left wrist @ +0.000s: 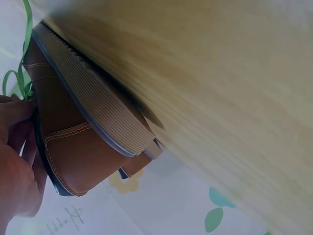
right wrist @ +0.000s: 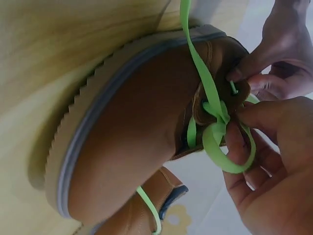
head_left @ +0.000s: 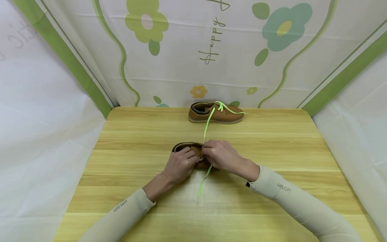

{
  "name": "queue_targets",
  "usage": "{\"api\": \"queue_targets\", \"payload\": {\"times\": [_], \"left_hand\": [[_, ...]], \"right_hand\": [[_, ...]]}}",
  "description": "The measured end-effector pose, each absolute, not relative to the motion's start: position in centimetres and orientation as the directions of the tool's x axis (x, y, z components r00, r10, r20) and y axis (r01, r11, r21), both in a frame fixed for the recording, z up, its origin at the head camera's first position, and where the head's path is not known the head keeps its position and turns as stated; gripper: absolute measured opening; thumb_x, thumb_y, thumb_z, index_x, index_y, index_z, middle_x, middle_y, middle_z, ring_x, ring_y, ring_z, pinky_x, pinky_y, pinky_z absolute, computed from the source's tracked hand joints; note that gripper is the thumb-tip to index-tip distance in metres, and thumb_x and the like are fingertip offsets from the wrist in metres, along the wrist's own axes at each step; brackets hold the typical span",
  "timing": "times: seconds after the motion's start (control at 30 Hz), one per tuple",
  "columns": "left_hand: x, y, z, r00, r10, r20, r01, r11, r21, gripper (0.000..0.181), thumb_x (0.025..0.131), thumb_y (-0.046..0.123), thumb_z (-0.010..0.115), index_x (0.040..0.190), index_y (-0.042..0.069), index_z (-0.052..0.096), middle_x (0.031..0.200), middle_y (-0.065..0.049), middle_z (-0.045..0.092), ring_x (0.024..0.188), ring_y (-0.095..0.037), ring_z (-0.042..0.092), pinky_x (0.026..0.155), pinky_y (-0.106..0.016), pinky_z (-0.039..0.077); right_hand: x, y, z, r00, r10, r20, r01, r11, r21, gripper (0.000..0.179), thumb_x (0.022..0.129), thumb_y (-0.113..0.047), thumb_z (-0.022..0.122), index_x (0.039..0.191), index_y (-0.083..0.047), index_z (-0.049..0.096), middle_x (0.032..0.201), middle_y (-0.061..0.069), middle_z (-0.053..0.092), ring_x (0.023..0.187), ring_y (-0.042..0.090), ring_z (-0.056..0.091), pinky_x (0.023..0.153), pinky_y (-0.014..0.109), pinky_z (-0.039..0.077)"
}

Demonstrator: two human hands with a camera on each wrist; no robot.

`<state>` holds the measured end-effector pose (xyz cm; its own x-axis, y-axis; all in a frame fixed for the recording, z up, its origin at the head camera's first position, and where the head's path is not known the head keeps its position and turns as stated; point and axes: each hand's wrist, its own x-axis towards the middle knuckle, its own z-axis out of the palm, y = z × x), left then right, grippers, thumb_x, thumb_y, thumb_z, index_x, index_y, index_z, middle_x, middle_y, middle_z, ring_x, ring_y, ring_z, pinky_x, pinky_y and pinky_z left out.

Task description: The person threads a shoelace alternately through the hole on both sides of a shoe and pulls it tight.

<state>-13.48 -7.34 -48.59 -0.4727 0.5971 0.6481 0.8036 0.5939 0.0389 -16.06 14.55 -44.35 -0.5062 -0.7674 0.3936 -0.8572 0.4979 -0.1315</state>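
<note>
A brown leather shoe (right wrist: 132, 127) with a ribbed tan sole stands on the table between both hands. Its bright green shoelace (right wrist: 206, 81) is threaded through the eyelets and makes a loop near the fingers. My left hand (head_left: 182, 163) pinches the shoe's eyelet flap by its opening, thumb beside an eyelet where a short piece of lace shows. With curled fingers, my right hand (right wrist: 279, 156) pinches the lace at the eyelets; its fingertips are partly hidden behind the loop. In the head view, one lace end trails toward the table's front. The left wrist view shows the shoe's heel (left wrist: 80, 161).
A second brown shoe (head_left: 229, 116), also with green laces, stands at the table's back edge, toe to the right. The wooden table (head_left: 136, 134) meets a white curtain (head_left: 181, 70) printed with flowers. Similar white curtains flank it on both sides.
</note>
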Motion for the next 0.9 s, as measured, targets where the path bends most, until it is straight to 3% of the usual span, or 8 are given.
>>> {"api": "queue_targets", "payload": {"times": [0.2, 0.43, 0.6, 0.9], "left_hand": [[-13.4, -7.6, -48.7, -0.59, 0.521, 0.617, 0.756, 0.624, 0.196, 0.01, 0.088, 0.006, 0.085, 0.083, 0.013, 0.08, 0.081, 0.002, 0.073, 0.077, -0.015, 0.065, 0.066, -0.027, 0.057], [-13.4, -7.6, -48.0, -0.731, 0.434, 0.526, 0.658, 0.653, 0.375, 0.011, 0.083, 0.01, 0.09, 0.087, 0.014, 0.081, 0.082, 0.003, 0.073, 0.076, -0.016, 0.07, 0.063, -0.032, 0.058], [-13.6, -7.5, -47.0, -0.809, 0.421, 0.41, 0.583, 0.671, 0.459, 0.009, 0.085, 0.01, 0.09, 0.087, 0.015, 0.082, 0.083, 0.003, 0.075, 0.076, -0.014, 0.069, 0.063, -0.03, 0.057], [-14.1, -7.5, -45.8, -0.881, 0.418, 0.224, 0.466, 0.679, 0.567, 0.009, 0.085, 0.01, 0.09, 0.084, 0.016, 0.083, 0.081, 0.006, 0.077, 0.069, -0.006, 0.068, 0.058, -0.022, 0.052]], "right_hand": [[-15.5, 14.5, -44.8, -0.591, -0.717, 0.369, -0.806, 0.525, -0.271, 0.023, 0.085, 0.007, 0.073, 0.097, -0.011, 0.081, 0.098, 0.0, 0.073, 0.092, 0.017, 0.069, 0.075, 0.033, 0.059], [-15.1, 14.6, -45.6, -0.645, -0.649, 0.403, -0.764, 0.545, -0.346, 0.027, 0.085, 0.005, 0.078, 0.107, -0.01, 0.079, 0.102, 0.0, 0.076, 0.097, 0.017, 0.071, 0.079, 0.035, 0.06], [-15.1, 14.5, -46.1, -0.615, -0.639, 0.462, -0.788, 0.512, -0.342, 0.029, 0.082, 0.007, 0.083, 0.105, -0.01, 0.077, 0.1, 0.001, 0.076, 0.094, 0.017, 0.071, 0.078, 0.035, 0.06], [-15.4, 14.2, -46.9, -0.498, -0.664, 0.557, -0.856, 0.479, -0.194, 0.031, 0.074, 0.002, 0.093, 0.091, -0.012, 0.072, 0.088, -0.002, 0.074, 0.085, 0.018, 0.07, 0.074, 0.036, 0.057]]}}
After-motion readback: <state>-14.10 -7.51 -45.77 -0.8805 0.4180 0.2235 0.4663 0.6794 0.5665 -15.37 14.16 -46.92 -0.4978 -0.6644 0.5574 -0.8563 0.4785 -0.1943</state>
